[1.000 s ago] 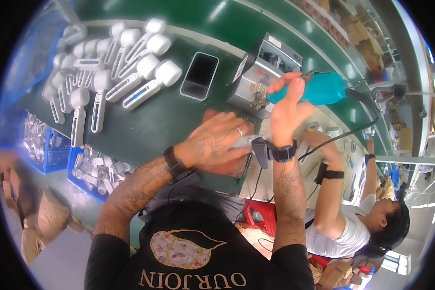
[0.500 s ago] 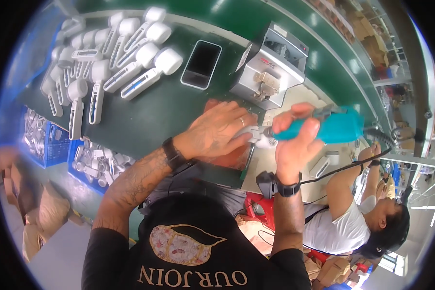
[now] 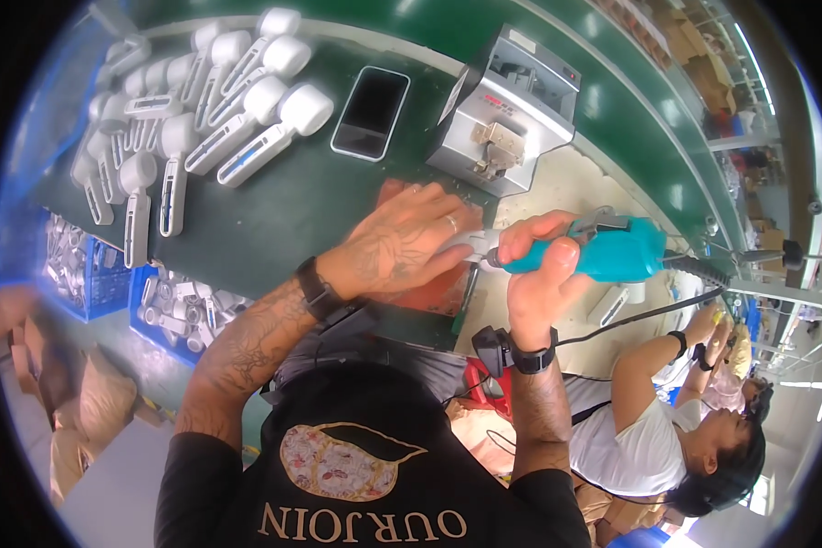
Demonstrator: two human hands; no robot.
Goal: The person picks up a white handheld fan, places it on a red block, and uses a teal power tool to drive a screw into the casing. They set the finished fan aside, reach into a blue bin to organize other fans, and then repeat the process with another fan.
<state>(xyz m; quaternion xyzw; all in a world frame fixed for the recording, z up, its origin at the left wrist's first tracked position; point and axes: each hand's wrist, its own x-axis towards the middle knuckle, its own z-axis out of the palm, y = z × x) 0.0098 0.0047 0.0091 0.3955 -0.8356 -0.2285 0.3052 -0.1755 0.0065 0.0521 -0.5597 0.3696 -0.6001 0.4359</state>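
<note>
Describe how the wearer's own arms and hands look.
Short black sleeves and black wrist straps on both sides, with a boxy black module at the right wrist. The left hand wears a ring; line tattoos mark it and its forearm. The right hand is ungloved.

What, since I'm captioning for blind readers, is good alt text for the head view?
A person's right hand points a teal corded tool at a pale part held by the left hand. White handled devices lie on the green bench, left of a phone and grey machine.
</note>
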